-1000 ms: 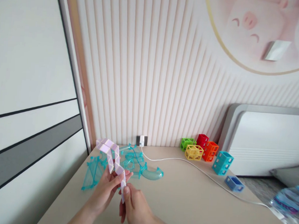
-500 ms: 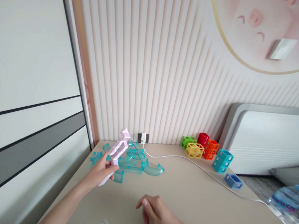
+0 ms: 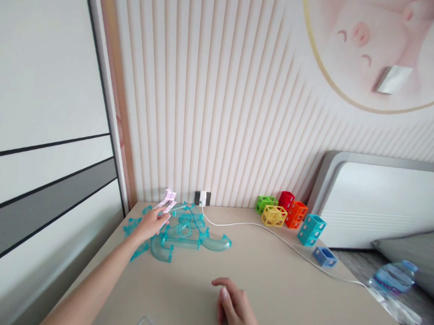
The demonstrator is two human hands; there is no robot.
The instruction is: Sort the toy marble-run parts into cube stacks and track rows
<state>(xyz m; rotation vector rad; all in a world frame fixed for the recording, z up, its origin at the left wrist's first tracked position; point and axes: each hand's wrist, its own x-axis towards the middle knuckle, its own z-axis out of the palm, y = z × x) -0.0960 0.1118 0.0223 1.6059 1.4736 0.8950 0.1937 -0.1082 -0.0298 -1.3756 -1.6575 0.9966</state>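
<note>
1. The left hand (image 3: 150, 225) is stretched out toward the far left corner of the table (image 3: 268, 283), in the lower left-centre of the frame. It is farther out and lower than half a second ago.
2. Its fingers are closed round the near end of the pink-and-white twisty snake toy (image 3: 167, 202). The toy now lies low over the pile instead of standing up in the air as it did half a second ago. Whether it touches the pile I cannot tell.
3. Under and beside that hand lies the heap of clear teal track pieces (image 3: 183, 231), with a curved tube sticking out to the right.
4. The right hand (image 3: 239, 311) rests at the bottom centre, fingers loosely curled and empty, well apart from the toy. A second ago both hands held the toy together close to the body.
5. A white cable (image 3: 285, 242) runs from the charger plug (image 3: 202, 198) at the wall across to the right.
6. Coloured lattice blocks (image 3: 289, 216) sit at the right of the table's back edge; a water bottle (image 3: 393, 279) lies at the far right.
</note>
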